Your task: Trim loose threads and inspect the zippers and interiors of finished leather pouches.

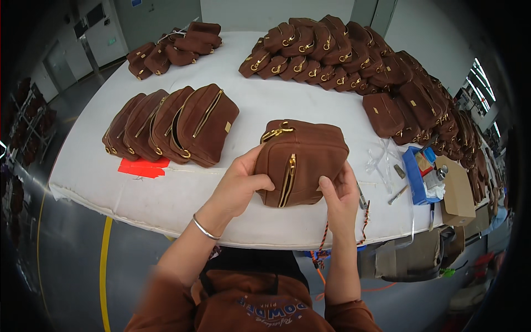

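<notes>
I hold a brown suede bag (303, 160) with gold zippers upright over the near edge of the white table (265, 105). My left hand (237, 185) grips its left side, thumb across the front. A silver bangle sits on that wrist. On the bag's right lower corner rests my right hand (338, 192), fingers curled against the front panel. The bag's front zipper runs vertically between my hands.
A row of several brown bags (171, 124) stands to the left above a red patch (144, 167). A big heap of the same bags (354, 55) fills the far right. More bags (174, 50) lie far left. A blue tray (416, 176), cardboard box (456, 191) and small tools sit right.
</notes>
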Action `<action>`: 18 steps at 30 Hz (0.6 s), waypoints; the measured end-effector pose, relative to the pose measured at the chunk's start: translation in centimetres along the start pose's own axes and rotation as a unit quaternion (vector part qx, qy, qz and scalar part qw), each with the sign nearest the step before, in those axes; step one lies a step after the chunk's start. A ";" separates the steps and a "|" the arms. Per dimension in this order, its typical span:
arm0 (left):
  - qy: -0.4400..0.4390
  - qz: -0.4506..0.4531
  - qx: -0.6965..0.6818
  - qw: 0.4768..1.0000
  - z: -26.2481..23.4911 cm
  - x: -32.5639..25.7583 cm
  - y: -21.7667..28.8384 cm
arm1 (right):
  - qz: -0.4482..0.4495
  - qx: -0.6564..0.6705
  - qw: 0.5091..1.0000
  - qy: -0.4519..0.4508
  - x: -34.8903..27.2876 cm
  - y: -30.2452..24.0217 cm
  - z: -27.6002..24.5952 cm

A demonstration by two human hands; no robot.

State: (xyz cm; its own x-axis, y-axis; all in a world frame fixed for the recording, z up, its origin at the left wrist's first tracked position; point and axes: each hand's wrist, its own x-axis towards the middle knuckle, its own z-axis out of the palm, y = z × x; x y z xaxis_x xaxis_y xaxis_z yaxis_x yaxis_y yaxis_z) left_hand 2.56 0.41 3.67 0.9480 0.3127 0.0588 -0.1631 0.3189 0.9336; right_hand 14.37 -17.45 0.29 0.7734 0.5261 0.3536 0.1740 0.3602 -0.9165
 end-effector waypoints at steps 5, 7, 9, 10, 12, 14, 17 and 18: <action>-0.003 0.007 -0.081 0.997 -0.4 0.8 0.3 | -0.006 -0.026 1.000 0.001 -0.3 0.7 0.4; -0.008 -0.001 -0.098 0.995 -0.6 0.6 0.2 | 0.015 -0.044 0.999 0.004 -0.6 0.3 0.6; -0.016 -0.006 -0.130 0.991 -0.6 0.5 0.2 | 0.022 -0.057 0.998 0.005 -0.9 0.4 0.4; -0.015 -0.007 -0.131 0.991 -0.6 0.4 0.1 | 0.028 -0.070 0.997 0.006 -1.1 0.5 0.4; -0.001 -0.006 -0.139 0.990 -0.6 0.3 0.1 | 0.035 -0.075 0.997 0.004 -1.3 0.4 0.3; -0.010 0.000 -0.177 0.984 -0.7 0.4 -0.1 | 0.043 -0.080 0.996 0.002 -1.4 0.6 0.3; -0.002 0.018 -0.266 0.964 -0.9 0.6 -0.2 | 0.019 -0.058 0.998 -0.015 -1.6 1.5 0.2; 0.015 0.030 -0.315 0.948 -1.0 0.7 -0.2 | 0.051 -0.028 0.998 -0.026 -1.9 1.9 0.1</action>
State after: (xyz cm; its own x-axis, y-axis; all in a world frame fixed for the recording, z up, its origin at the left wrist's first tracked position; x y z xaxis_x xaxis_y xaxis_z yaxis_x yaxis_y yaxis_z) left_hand 3.02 1.46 3.20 0.9250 0.3699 0.0867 -0.3571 0.7684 0.5311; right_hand 13.22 -17.71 -2.09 0.7567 0.5969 0.2666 0.1320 0.2599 -0.9566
